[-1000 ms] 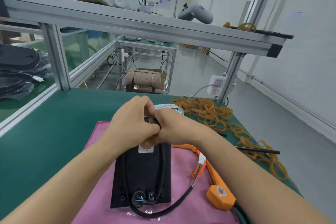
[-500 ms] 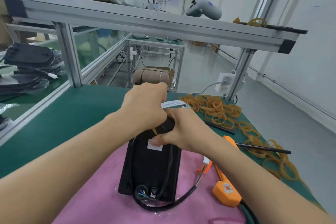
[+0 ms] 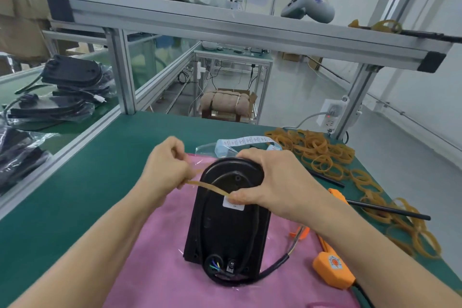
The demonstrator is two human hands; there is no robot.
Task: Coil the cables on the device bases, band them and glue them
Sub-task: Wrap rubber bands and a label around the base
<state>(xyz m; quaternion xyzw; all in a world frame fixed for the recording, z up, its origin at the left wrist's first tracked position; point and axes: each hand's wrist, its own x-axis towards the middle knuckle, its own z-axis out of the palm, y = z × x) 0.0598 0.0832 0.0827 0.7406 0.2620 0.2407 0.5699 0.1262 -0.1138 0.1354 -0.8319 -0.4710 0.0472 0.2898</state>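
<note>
A black device base lies on a pink cloth, rounded end away from me. A black cable is coiled in an oval on its top and loops out past its near edge. A tan rubber band is stretched across the base's upper part. My left hand pulls one end of the band out to the left. My right hand rests on the base's rounded end and pinches the band's other end against a white label.
A heap of tan rubber bands lies at the right of the green bench. An orange glue tool and thin black sticks lie beside the cloth. A label strip lies behind the base. Bagged black bases are stacked far left.
My hands have parted: the left hand has drawn the rubber band out leftwards, uncovering the base's rounded end. The right hand has stayed on the base. My view has tilted upwards.
</note>
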